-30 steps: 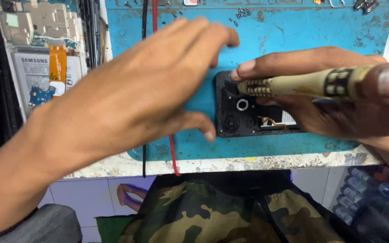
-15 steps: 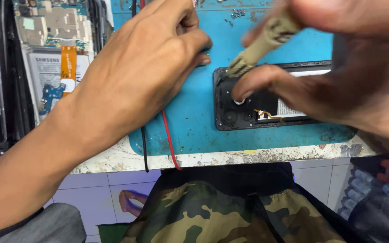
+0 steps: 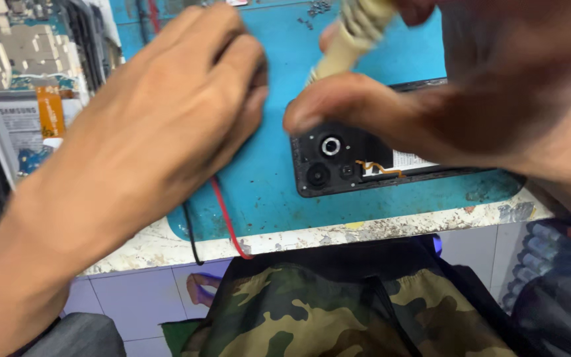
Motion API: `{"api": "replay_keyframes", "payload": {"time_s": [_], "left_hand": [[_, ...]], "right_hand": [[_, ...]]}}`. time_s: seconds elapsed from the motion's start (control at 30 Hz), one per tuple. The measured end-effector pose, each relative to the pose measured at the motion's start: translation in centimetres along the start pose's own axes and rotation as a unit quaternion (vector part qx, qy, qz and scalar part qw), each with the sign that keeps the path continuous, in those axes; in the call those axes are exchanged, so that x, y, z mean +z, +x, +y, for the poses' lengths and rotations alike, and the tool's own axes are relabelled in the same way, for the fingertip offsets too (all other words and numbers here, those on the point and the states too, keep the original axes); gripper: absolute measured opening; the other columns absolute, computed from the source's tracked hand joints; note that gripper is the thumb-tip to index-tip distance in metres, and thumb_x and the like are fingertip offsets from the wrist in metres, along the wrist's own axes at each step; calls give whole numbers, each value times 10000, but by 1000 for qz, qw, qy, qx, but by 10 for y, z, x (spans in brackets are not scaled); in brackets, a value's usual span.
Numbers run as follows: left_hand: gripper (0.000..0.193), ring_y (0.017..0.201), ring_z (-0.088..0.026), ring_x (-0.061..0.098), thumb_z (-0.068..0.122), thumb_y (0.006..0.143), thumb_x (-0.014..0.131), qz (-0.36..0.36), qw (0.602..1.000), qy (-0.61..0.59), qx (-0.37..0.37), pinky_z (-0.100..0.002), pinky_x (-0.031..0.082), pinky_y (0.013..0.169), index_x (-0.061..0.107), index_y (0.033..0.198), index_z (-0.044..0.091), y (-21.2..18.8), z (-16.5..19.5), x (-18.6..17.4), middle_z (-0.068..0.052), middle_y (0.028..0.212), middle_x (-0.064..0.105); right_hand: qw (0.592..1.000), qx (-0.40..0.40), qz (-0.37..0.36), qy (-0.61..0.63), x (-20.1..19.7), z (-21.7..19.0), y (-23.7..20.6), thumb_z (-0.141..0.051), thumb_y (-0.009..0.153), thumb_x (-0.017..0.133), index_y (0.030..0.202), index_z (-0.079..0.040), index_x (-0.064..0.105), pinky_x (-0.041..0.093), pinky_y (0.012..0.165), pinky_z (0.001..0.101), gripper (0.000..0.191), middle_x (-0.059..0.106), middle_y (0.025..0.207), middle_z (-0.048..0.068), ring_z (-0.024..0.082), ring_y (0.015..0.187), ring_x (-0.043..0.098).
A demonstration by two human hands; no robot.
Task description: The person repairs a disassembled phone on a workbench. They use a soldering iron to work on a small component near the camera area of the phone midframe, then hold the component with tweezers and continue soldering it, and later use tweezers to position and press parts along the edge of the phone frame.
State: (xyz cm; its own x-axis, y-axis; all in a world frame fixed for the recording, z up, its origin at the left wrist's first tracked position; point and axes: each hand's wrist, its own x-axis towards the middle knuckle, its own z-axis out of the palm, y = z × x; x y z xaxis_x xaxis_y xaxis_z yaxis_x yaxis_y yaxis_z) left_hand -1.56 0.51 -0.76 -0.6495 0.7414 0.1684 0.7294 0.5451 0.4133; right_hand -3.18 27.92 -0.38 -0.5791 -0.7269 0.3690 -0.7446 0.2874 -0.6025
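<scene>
Across the middle of the frame a blue work mat (image 3: 266, 192) covers the bench, and the left hand (image 3: 166, 125) lies on it palm down, fingers curled loosely at the mat's upper centre, holding nothing I can see. Right hand (image 3: 470, 112) fills the upper right, blurred; it is closed around a pale ribbed screwdriver handle (image 3: 355, 33), thumb stretched out low over the phone. The opened black phone (image 3: 365, 165) lies flat at centre right of the mat, camera rings facing up, small orange flex showing beside a white label. Looks like the screw-work stage on the phone's back; driver tip is hidden behind the thumb, so can't tell if it's seated. Next move would need the tip square on a screw head and the phone steadied. A red wire (image 3: 227, 218) and a black wire (image 3: 190, 238) run off the mat's lower edge left of the phone, close to the left hand, possible snag. Upper left: a second stripped phone with exposed board (image 3: 21, 86). Loose screws (image 3: 317, 9) at top centre.
</scene>
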Motion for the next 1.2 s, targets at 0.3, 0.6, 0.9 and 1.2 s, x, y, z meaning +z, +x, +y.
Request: {"api": "replay_keyframes", "payload": {"time_s": [0.3,0.6,0.9,1.2], "left_hand": [[256,933,-223,639,201,784,636,-140,970,-59,191,-375,471,780,605,996,60,18,49,-11,-63,991,631],[253,923,-170,631,204,803,634,-93,970,26,225,-327,446,757,655,1020,76,19,49,27,-89,1285,696],[261,1001,-191,646,169,801,648,-106,967,13,230,-343,465,828,669,1042,73,29,52,24,-86,1225,703],[241,974,-216,645,169,841,618,-119,970,-8,214,-402,497,864,658,1052,60,25,55,21,-82,1122,676]], "right_hand": [[998,-55,20,11,-2,30,-20,-185,1046,760,1403,-20,523,547,849,255,459,693,1208,81,144,1036,690],[998,-57,-7,37,-4,37,-25,-79,1072,671,1522,-68,526,605,921,257,472,706,1238,69,127,1067,734],[997,-49,-33,58,-9,24,-7,-86,1134,704,1476,-21,527,542,716,306,391,709,1074,87,184,912,711],[988,15,-31,152,16,27,-26,-166,1107,765,1385,-23,591,589,757,236,358,706,1121,70,129,966,726]]}}
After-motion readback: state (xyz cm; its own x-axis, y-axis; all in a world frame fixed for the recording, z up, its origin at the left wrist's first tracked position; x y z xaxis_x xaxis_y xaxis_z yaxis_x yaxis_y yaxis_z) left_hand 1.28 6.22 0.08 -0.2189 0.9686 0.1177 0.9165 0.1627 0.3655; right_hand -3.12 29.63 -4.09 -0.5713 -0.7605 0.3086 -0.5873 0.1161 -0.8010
